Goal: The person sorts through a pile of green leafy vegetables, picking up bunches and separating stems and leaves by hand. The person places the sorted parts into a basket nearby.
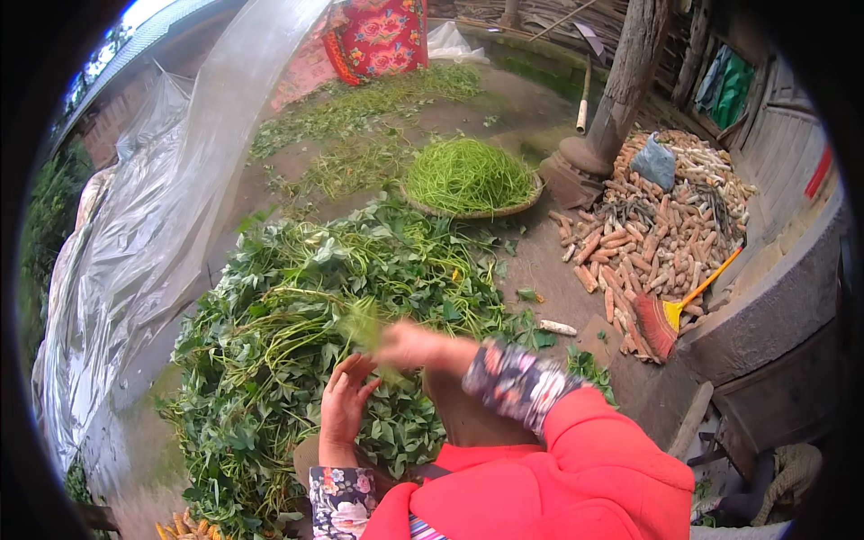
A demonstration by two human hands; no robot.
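Note:
A large heap of leafy green vines [270, 398] lies on the ground before me and reaches around my knees. My right hand [403, 345], motion-blurred, is closed around some green stems or leaves [364, 327], also blurred, above the heap. Just left of it and lower, my left hand [347, 395] is raised with its fingers curved and thumb apart; nothing plainly shows in it. Beyond the heap, a round woven tray [496, 212] bears a high pile of thin green stalks [472, 175].
Corn cobs [634, 243] lie piled at the right, near a wooden post [624, 88] on a stone base. A red and yellow broom [661, 324] leans by them. Plastic sheeting [148, 223] hangs at the left. Several yellow cobs [185, 526] lie at the lower left.

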